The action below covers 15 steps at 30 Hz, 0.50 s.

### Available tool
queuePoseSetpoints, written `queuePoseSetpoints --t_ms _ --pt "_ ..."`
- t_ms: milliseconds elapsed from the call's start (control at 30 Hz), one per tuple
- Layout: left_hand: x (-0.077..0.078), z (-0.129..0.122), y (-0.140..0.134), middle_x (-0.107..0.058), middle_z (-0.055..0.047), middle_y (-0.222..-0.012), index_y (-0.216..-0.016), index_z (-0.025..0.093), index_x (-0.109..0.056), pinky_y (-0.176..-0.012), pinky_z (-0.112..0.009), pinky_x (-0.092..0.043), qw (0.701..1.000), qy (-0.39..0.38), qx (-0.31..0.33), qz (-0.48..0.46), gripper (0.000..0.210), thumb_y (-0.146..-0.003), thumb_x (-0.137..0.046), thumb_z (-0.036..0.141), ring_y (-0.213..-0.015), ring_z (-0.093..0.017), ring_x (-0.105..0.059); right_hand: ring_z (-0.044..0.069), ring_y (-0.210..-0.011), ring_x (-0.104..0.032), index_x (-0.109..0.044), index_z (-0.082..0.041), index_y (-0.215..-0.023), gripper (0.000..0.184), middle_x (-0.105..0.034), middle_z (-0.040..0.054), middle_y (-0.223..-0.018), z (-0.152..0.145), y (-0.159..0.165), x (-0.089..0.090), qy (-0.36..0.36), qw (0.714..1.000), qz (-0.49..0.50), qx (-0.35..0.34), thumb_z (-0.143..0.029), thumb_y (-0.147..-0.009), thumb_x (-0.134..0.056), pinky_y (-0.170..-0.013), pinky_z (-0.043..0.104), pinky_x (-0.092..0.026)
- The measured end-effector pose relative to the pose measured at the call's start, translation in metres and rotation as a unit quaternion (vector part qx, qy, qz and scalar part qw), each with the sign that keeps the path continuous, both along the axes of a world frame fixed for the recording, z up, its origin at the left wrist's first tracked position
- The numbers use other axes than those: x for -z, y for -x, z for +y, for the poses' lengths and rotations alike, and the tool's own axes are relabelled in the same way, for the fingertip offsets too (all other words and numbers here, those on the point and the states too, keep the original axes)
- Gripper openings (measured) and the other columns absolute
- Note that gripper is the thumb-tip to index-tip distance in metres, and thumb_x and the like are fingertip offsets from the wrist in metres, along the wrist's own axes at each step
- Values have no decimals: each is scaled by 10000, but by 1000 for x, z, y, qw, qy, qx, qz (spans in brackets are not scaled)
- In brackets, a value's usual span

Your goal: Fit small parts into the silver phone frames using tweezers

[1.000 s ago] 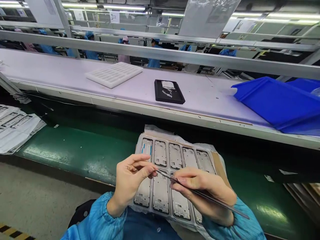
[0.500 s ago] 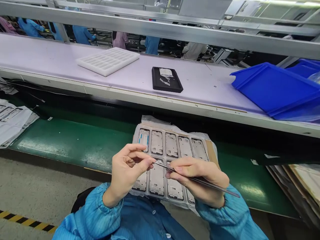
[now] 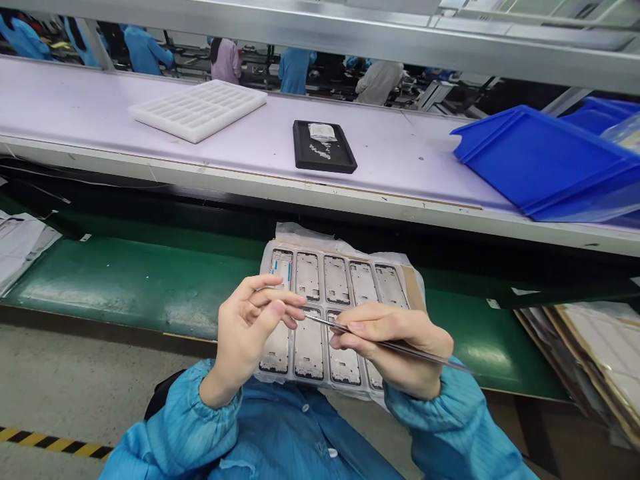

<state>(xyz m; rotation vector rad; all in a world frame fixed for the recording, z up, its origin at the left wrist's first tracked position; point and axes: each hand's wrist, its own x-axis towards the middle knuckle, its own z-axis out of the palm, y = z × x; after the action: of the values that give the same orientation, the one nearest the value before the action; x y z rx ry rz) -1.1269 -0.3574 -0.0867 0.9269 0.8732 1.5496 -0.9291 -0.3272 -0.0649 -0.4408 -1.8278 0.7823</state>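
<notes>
My right hand (image 3: 400, 343) grips a pair of thin metal tweezers (image 3: 323, 321), their tips pointing left. Those tips reach the fingertips of my left hand (image 3: 250, 323), which is raised with its fingers loosely spread and the thumb apart from them. Whether any tiny piece sits at the tips, I cannot make out. Below both hands lies a pale tray (image 3: 267, 267) of phone middle frames, such as this grey frame (image 3: 337, 280), set in two rows. The top-left frame (image 3: 282, 261) carries blue strips. My hands cover part of the lower row.
On the pale shelf ahead are a white slotted tray (image 3: 197, 110), a black tray (image 3: 305, 160) with a small bag and tiny pieces, and blue bins (image 3: 545, 160). Stacked sheets (image 3: 595, 340) stand right of the green bench (image 3: 125, 280). Several people work beyond the rail.
My left thumb has lifted away from the tweezer tips, and the left fingers have loosened. The view has shifted slightly; the right hand keeps its grip on the tweezers.
</notes>
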Motion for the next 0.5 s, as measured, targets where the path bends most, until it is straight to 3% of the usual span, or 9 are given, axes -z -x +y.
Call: queuePoseSetpoints --t_ms 133,333,433,500 --pt "0 3 1 -799 -90 -890 -1015 171 -723 -642 -276 -608 999 6 20 28 228 -912 -703 373 -718 -190 -748 185 -735 -765 -731 -260 -1079 212 -781 35 -874 2 -2 2 18 1000 10 -13 -120 -920 -729 -611 277 -660" --pt "-7 11 9 -775 -62 -748 -792 192 -781 -651 -279 -568 972 6 140 187 166 -894 -682 277 -689 -198 -727 169 -709 -758 -734 -231 -1022 180 -776 33 -859 13 -8 -3 37 997 -44 -47 -87 -915 -718 -594 250 -643" --pt "1 15 18 -749 -33 -677 -747 213 -784 -587 -250 -503 935 -34 234 264 183 -886 -697 295 -610 -169 -680 141 -688 -744 -717 -181 -895 52 -759 40 -816 25 -11 -10 62 980 -137 -127 -139 -927 -725 -613 211 -617" --pt "10 18 24 -722 -19 -620 -728 223 -786 -530 -240 -451 920 -63 277 271 205 -863 -737 369 -536 -148 -634 125 -677 -725 -695 -165 -824 140 -739 37 -776 31 -12 -15 61 958 -201 -197 -205 -958 -699 -625 197 -597"
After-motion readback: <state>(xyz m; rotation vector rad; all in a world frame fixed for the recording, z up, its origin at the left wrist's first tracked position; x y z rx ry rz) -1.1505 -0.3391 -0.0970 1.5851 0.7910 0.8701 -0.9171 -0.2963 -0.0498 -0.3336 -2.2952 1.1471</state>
